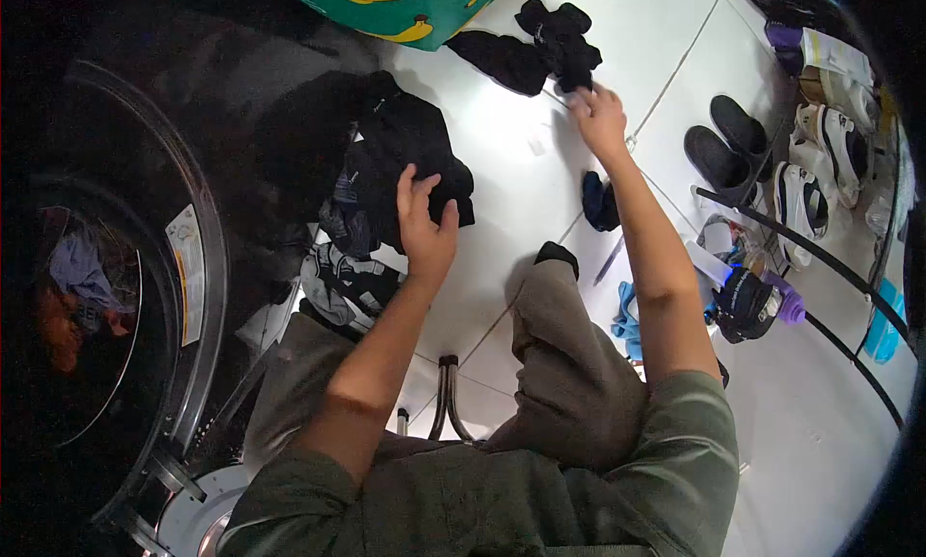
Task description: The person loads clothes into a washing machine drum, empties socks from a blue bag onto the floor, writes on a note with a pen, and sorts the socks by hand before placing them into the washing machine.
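Note:
My left hand (427, 231) is over the right side of a pile of black clothes (400, 133), its fingers spread and holding nothing I can see. Dark grey and patterned pieces (352, 210) show at the pile's lower left. Stretched out ahead, my right hand (602, 125) has its fingertips at the lower edge of a small heap of black socks (564, 46) on the white tile floor. Its fingers look slightly curled and apart. Between that arm and my knee, a dark navy sock-like bundle (600, 202) lies on the tiles.
A front-loading washer's round door (207, 258) stands open at left, with clothes (82, 268) visible through it. A green bag with bananas printed on it (415, 12) is at the top. Dark slippers (725, 142), white sneakers (801, 200) and a black cap (746, 304) are at right.

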Demonstrator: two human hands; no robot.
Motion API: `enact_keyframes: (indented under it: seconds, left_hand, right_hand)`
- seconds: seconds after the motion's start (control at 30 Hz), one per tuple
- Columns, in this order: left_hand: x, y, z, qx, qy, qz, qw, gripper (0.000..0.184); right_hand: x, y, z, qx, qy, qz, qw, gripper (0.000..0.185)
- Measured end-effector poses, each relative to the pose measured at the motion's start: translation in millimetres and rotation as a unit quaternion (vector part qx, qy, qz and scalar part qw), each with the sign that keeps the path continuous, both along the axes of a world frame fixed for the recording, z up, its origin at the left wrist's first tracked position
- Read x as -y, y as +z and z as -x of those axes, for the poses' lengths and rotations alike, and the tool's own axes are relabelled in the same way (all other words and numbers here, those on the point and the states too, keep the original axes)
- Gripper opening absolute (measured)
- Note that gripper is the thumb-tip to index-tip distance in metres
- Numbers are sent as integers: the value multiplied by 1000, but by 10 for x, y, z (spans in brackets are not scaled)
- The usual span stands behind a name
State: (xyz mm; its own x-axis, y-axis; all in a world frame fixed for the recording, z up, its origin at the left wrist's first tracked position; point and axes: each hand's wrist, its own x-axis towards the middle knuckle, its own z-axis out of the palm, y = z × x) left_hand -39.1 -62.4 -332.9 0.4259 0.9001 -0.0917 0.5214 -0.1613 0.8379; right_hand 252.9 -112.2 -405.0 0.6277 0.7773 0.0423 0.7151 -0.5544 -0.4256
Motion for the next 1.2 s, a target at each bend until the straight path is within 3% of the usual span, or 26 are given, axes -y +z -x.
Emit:
enact_keyframes:
  seconds: [0.07, 0.1, 0.13, 0.17, 0.2, 0.23, 0.27, 0.3, 0.33, 0.37, 0.43, 0.47, 0.5, 0.57, 0.63, 0.73, 0.87, 1.03, 1.17, 1.2]
  left_hand:
    - [-2, -140, -48, 143, 19, 177, 974, 35]
    - [-62, -155, -107, 142, 20, 179, 973, 35]
    - [-151, -129, -190, 223, 52, 405, 885, 46]
    - [-239, -80, -274, 289, 81, 604, 738, 60]
    - [-320, 23, -346, 316, 89, 688, 648, 83]
    - [-395, -6, -350, 423, 3, 709, 564, 82]
    - [-445, -48, -386, 420, 27, 708, 567, 75]
    - [-494, -73, -418, 416, 52, 706, 570, 68]
    - [-559, -91, -429, 412, 90, 678, 602, 49]
    - [-617, -62, -449, 412, 91, 678, 602, 49]
    - [-719, 21, -468, 338, 166, 568, 732, 37]
    - [-764, -82, -412, 351, 122, 545, 752, 31]
    - [-779, -3, -424, 351, 124, 544, 752, 31]
    - [-768, 137, -437, 328, 73, 567, 752, 30]
    - [-748, 97, -434, 322, 70, 558, 762, 30]
    - [-746, 27, -460, 287, 98, 484, 821, 29]
    - [-707, 132, -479, 332, 91, 475, 810, 27]
    - [-790, 239, -439, 284, 185, 397, 853, 25]
    - [-855, 94, -389, 328, 213, 378, 839, 27]
    - [-851, 10, -389, 329, 213, 377, 839, 27]
  right_hand:
    - [-56, 305, 156, -38, 57, -69, 995, 25]
    - [-73, 599, 346, -77, 111, -135, 982, 22]
    - [-32, 816, 566, -126, 174, -159, 964, 21]
    - [35, 1020, 783, -173, 236, -181, 939, 20]
    - [113, 1232, 980, -227, 273, -134, 925, 20]
    - [194, 1390, 1112, -278, 309, -86, 905, 21]
    - [269, 1469, 1179, -279, 309, -85, 905, 21]
    - [328, 1532, 1235, -397, 296, -72, 866, 22]
    - [347, 1557, 1258, -508, 278, -57, 813, 24]
    - [366, 1532, 1216, -509, 279, -57, 812, 24]
    - [466, 1458, 1045, -664, 162, -30, 729, 28]
    - [475, 1484, 984, -637, 118, -31, 761, 32]
    - [492, 1420, 936, -672, 2, -61, 738, 33]
    - [549, 1156, 776, -815, -120, -200, 531, 35]
    - [516, 1099, 720, -790, -161, -238, 541, 32]
    - [517, 1021, 660, -748, -228, -250, 572, 20]
    - [594, 946, 658, -683, -275, -259, 625, 10]
    - [710, 825, 516, -659, -322, -288, 617, 15]
    - [896, 716, 427, -615, -325, -257, 671, 16]
    - [931, 665, 423, -593, -307, -206, 715, 17]
